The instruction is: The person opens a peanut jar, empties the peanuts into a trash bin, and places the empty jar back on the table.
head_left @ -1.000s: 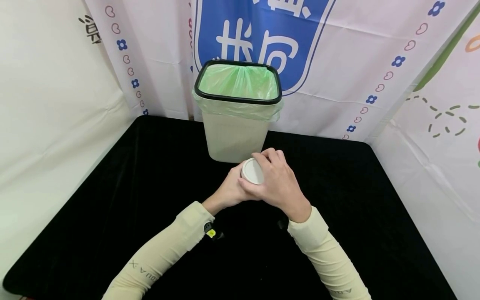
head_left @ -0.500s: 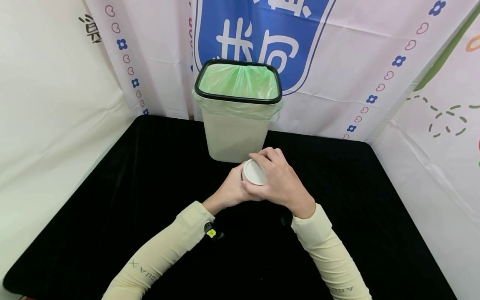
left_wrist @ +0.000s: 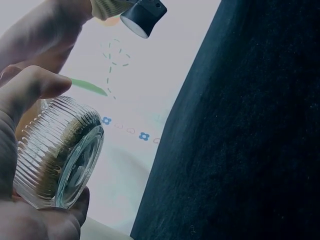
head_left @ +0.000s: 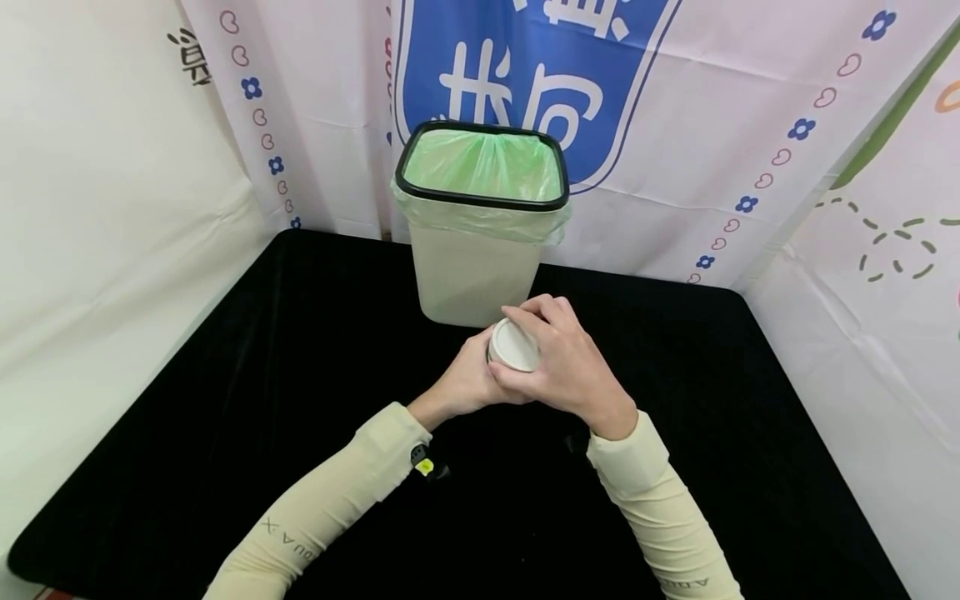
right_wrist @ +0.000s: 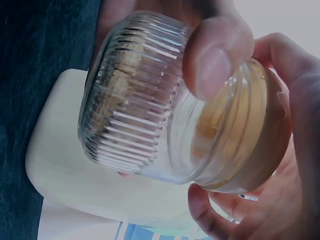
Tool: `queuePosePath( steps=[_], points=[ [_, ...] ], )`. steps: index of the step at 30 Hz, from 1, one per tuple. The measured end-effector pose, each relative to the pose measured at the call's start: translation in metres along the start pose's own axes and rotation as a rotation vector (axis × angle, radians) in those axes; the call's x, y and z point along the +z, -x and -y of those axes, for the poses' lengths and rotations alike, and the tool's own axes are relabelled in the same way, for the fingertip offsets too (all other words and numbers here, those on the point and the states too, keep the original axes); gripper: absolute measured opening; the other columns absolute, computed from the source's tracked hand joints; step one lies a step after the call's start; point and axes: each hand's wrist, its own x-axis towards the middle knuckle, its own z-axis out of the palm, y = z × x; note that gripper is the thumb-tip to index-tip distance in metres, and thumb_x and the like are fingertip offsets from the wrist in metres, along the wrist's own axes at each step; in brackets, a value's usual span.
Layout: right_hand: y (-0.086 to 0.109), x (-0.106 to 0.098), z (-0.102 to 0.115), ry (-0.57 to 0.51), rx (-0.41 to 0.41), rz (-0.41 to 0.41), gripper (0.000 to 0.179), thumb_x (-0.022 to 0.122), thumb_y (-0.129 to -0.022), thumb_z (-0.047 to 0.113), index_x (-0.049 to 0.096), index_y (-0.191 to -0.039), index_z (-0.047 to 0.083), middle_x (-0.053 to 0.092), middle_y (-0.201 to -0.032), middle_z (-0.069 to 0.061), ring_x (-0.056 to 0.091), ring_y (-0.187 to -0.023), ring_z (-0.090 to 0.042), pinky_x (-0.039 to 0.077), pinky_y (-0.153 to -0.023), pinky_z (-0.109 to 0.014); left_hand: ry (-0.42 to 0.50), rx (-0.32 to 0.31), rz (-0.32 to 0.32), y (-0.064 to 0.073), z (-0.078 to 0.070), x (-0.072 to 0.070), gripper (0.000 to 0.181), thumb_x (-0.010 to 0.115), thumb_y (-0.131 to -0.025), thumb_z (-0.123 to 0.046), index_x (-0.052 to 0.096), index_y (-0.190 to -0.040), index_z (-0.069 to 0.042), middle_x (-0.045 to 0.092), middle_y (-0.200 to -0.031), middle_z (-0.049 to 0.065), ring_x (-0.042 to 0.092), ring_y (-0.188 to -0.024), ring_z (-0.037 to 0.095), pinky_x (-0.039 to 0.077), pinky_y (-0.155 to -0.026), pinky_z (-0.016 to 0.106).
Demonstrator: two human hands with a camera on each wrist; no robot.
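Observation:
A ribbed clear glass jar point(right_wrist: 135, 100) with a pale brown filling at its bottom is held up over the black table, tilted in both wrist views. My left hand point(head_left: 467, 379) grips the jar's body, its thumb across the glass in the left wrist view. From the right, my right hand point(head_left: 568, 364) curls its fingers and thumb round the rim of the white lid point(head_left: 514, 345). The lid sits on the jar's mouth. From the head view the jar's body is mostly hidden by the hands and lid.
Behind the hands stands a cream trash bin point(head_left: 474, 275) with a black rim and a green plastic liner point(head_left: 480, 162). Black cloth covers the table point(head_left: 315, 350). Printed white curtains point(head_left: 675, 125) enclose the back and sides.
My right wrist has swung slightly to the right while its fingers stay on the lid. The left hand keeps its grip on the jar. The head view has shifted a little.

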Motion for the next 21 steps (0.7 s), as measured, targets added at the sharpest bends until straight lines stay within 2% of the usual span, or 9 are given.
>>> queuePosePath(
  steps=[9,17,21],
  points=[
    [-0.001,-0.004,-0.002,-0.004,0.021,-0.039,0.064,0.087,-0.082,0.044,0.072,-0.134,0.009,0.064,-0.122,-0.007,0.055,-0.11,-0.025,0.058,-0.086,-0.041,-0.045,-0.028,-0.034,0.0,-0.001,-0.001,0.085,0.093,-0.075,-0.023,0.052,-0.148,-0.012,0.067,-0.135,0.008,0.068,-0.116,0.024,0.06,-0.097,0.041],
    [0.0,-0.009,-0.008,-0.013,0.04,-0.065,0.063,0.089,-0.081,0.041,0.072,-0.132,0.007,0.064,-0.12,-0.008,0.055,-0.109,-0.026,0.058,-0.082,-0.04,-0.092,-0.036,-0.051,-0.001,-0.001,-0.002,0.083,0.095,-0.073,-0.026,0.055,-0.145,-0.013,0.067,-0.136,0.006,0.068,-0.118,0.023,0.059,-0.101,0.042],
    [-0.001,-0.013,-0.014,-0.017,0.047,-0.087,0.061,0.09,-0.081,0.038,0.073,-0.13,0.006,0.065,-0.119,-0.011,0.054,-0.108,-0.028,0.057,-0.08,-0.041,-0.081,-0.03,-0.054,-0.002,-0.001,-0.003,0.081,0.095,-0.075,-0.026,0.056,-0.145,-0.014,0.068,-0.136,0.005,0.069,-0.119,0.022,0.058,-0.102,0.043]
  ],
)
